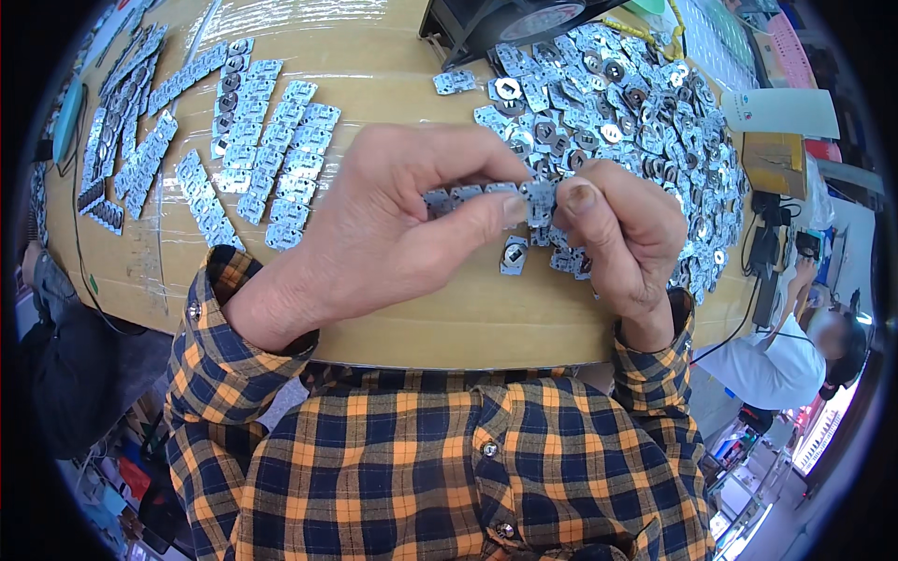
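Observation:
Between my two hands is a short strip of small silver-grey circuit boards (pixel 540 202). My left hand (pixel 398 220) is closed around its left part, thumb in front and fingers behind. At the strip's right end my right hand (pixel 622 234) is closed, its thumb and curled fingers at the last board; the fingertips are partly hidden. Just below the strip lies one loose circuit board (pixel 514 254) with a round part on it. A large heap of similar boards (pixel 645 140) spreads behind and right of my right hand. Left of my left hand, strips of joined boards (pixel 251 122) lie in slanted rows.
A black device with a round front (pixel 510 23) stands at the table's far side. At the right are a cardboard box (pixel 774 165), a pale card (pixel 781 112) and black cables (pixel 765 252). A person in white (pixel 772 360) is at the right, and another in dark clothing (pixel 70 374) at the left.

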Motion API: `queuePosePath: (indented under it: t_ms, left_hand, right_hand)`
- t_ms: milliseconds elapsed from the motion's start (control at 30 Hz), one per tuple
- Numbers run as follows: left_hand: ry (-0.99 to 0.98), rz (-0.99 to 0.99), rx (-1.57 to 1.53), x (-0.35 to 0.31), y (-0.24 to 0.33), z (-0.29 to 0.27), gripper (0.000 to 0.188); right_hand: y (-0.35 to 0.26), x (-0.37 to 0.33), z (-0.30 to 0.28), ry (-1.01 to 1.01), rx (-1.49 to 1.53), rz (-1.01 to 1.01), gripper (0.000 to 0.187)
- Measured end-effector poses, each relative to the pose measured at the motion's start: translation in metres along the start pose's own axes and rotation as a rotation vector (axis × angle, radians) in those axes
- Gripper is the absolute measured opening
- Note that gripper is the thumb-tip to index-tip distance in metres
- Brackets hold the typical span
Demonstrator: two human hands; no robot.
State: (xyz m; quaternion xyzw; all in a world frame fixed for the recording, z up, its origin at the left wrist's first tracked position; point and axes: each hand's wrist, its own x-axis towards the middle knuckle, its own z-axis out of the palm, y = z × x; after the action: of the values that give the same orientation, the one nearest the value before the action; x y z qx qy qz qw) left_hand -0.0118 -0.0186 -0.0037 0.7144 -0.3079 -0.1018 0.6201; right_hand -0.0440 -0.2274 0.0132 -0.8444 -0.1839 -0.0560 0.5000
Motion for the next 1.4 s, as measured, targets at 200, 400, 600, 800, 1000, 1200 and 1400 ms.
queuePosePath:
  t_ms: [200, 400, 600, 800, 1000, 1200, 1400]
  left_hand:
    - [-0.011, -0.151, -0.194, -0.002, 0.007, -0.003, 0.010]
    - [-0.006, -0.184, -0.259, 0.000, 0.010, -0.004, 0.009]
    - [-0.001, -0.113, -0.133, 0.000, 0.005, -0.002, 0.009]
    - [-0.025, -0.096, -0.088, 0.001, 0.008, -0.007, 0.008]
    - [-0.011, -0.126, -0.106, -0.001, 0.003, -0.001, 0.008]
    - [-0.007, -0.136, -0.168, -0.002, 0.008, -0.004, 0.011]
    - [-0.022, -0.149, -0.184, 0.001, 0.003, -0.002, 0.019]
  right_hand:
    - [-0.007, -0.001, -0.001, -0.136, 0.127, 0.125, 0.023]
    - [-0.013, -0.004, 0.000, -0.030, 0.299, 0.297, 0.026]
    - [-0.010, -0.002, 0.000, -0.113, 0.176, 0.164, 0.032]
    - [-0.008, -0.003, 0.001, -0.075, 0.160, 0.162, 0.025]
    - [-0.003, -0.002, 0.001, -0.136, 0.050, 0.074, 0.027]
    - [-0.007, -0.005, 0.000, -0.080, 0.156, 0.193, 0.029]
    - [-0.008, -0.004, 0.001, -0.165, 0.146, 0.274, 0.033]
